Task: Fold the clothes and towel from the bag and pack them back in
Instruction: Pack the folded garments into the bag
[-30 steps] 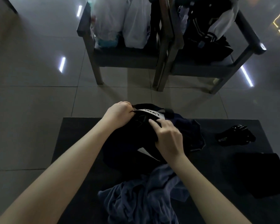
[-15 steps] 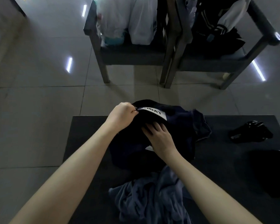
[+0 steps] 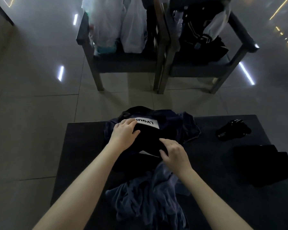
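A black bag [image 3: 150, 140] with a white lettered label [image 3: 147, 122] lies at the far middle of the dark table [image 3: 83, 146]. My left hand [image 3: 124, 136] grips the bag's top edge beside the label, thumb underneath. At the bag's near edge, by a white triangle marking, my right hand [image 3: 175, 152] pinches the black fabric with curled fingers. A dark navy garment [image 3: 184, 128] is bunched behind and to the right of the bag. A crumpled blue-grey towel [image 3: 150, 196] lies between my forearms at the near side.
A folded black garment [image 3: 259, 165] lies at the table's right, and a small black glossy object [image 3: 233, 130] sits at the far right. Beyond the table stand two chairs, one holding white plastic bags [image 3: 123, 30], the other a dark jacket [image 3: 201, 34].
My left hand has loosened from a fist at the bag's top to lie over its edge by the label. My right hand has drawn back toward me to the bag's near edge.
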Tool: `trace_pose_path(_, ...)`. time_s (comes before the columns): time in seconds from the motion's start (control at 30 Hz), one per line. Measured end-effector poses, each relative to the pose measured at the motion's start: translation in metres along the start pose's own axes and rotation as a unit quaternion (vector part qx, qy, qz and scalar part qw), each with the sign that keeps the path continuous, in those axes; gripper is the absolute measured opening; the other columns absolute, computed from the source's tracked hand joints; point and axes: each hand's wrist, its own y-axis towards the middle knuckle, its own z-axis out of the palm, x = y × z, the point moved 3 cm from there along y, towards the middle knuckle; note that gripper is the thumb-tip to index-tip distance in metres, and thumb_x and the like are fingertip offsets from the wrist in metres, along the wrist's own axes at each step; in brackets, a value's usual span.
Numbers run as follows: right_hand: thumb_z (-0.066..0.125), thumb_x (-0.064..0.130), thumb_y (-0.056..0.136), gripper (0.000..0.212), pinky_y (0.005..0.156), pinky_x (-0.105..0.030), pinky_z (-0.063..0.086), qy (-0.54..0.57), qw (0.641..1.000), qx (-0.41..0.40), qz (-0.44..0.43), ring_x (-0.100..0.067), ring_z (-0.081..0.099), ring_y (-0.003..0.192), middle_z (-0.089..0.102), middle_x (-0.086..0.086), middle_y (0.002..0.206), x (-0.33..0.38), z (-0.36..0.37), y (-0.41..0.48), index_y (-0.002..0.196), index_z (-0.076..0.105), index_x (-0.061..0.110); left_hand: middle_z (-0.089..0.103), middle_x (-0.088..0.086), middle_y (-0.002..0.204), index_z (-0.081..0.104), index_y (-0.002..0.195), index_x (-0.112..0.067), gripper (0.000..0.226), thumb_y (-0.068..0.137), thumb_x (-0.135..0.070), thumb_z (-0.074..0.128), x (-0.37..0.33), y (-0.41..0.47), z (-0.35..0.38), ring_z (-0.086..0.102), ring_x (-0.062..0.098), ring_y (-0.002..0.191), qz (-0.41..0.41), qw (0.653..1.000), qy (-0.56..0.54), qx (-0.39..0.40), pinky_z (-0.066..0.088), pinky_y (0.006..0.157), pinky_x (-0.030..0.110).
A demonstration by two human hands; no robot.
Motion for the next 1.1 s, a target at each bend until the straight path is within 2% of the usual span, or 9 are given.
trace_pose_path(0.1,0.055,0.02,0.093,0.042,0.103,-0.025,0.036,0.062,0.996,0.031,0.064,-0.017,0.048,0.125,0.055,-0.003,0.133,-0.002,-0.015,-0.019,0.134,0.051,0.011,0.039,-0.002,0.148,0.043,0.141,-0.015,0.047,0.098,-0.033,0.045,-0.022,-0.022,0.006,0.028,0.017,0.14,0.021,0.999,0.005,-0.029,0.022,0.114,0.036)
trace_pose_path(0.2,0.054,0.024,0.094,0.043,0.101,-0.023,0.038,0.108,0.986,0.036,0.125,-0.015,0.048,0.125,0.053,-0.001,0.136,-0.009,-0.032,-0.042,0.136,0.049,0.014,0.045,0.0,0.143,0.047,0.139,-0.014,0.044,0.099,-0.032,0.045,-0.049,-0.044,0.016,0.037,0.018,0.134,0.023,0.999,-0.045,0.012,0.03,0.11,0.036)
trace_pose_path(0.33,0.055,0.024,0.094,0.041,0.093,-0.02,0.041,0.138,0.976,0.028,0.167,-0.013,0.053,0.118,0.057,-0.001,0.131,-0.026,-0.053,-0.072,0.134,0.051,0.017,0.048,0.001,0.14,0.049,0.138,-0.015,0.043,0.099,-0.033,0.044,-0.085,-0.065,0.032,0.044,0.02,0.128,0.002,0.991,-0.113,0.073,0.037,0.106,0.037)
trace_pose_path(0.5,0.057,0.022,0.093,0.037,0.085,-0.017,0.041,0.183,0.961,-0.006,0.207,-0.011,0.058,0.108,0.063,-0.002,0.12,-0.068,-0.083,-0.094,0.13,0.055,0.016,0.051,0.002,0.138,0.052,0.136,-0.014,0.041,0.1,-0.032,0.044,-0.136,-0.067,0.052,0.047,0.019,0.126,0.002,0.985,-0.14,0.097,0.038,0.105,0.034)
trace_pose_path(0.67,0.056,0.021,0.094,0.035,0.084,-0.019,0.043,0.231,0.939,-0.041,0.253,-0.012,0.058,0.105,0.063,-0.003,0.117,-0.147,-0.111,-0.118,0.128,0.056,0.015,0.053,-0.001,0.135,0.053,0.134,-0.017,0.04,0.1,-0.034,0.042,-0.203,-0.053,0.09,0.05,0.017,0.123,-0.007,0.984,-0.134,0.118,0.04,0.103,0.034)
trace_pose_path(0.9,0.052,0.023,0.096,0.036,0.09,-0.022,0.044,0.244,0.914,-0.039,0.322,-0.013,0.057,0.108,0.062,-0.003,0.119,-0.296,-0.14,-0.158,0.131,0.054,0.015,0.049,-0.004,0.139,0.049,0.137,-0.018,0.042,0.1,-0.035,0.04,-0.326,-0.018,0.192,0.045,0.014,0.127,0.002,0.978,-0.102,0.18,0.038,0.104,0.031)
trace_pose_path(1.1,0.051,0.022,0.096,0.039,0.087,-0.024,0.044,0.263,0.882,-0.048,0.389,-0.011,0.055,0.102,0.061,-0.002,0.119,-0.406,-0.147,-0.185,0.134,0.05,0.016,0.046,-0.005,0.141,0.045,0.14,-0.019,0.043,0.1,-0.035,0.041,-0.414,0.012,0.274,0.043,0.013,0.128,0.027,0.967,-0.102,0.23,0.036,0.107,0.032)
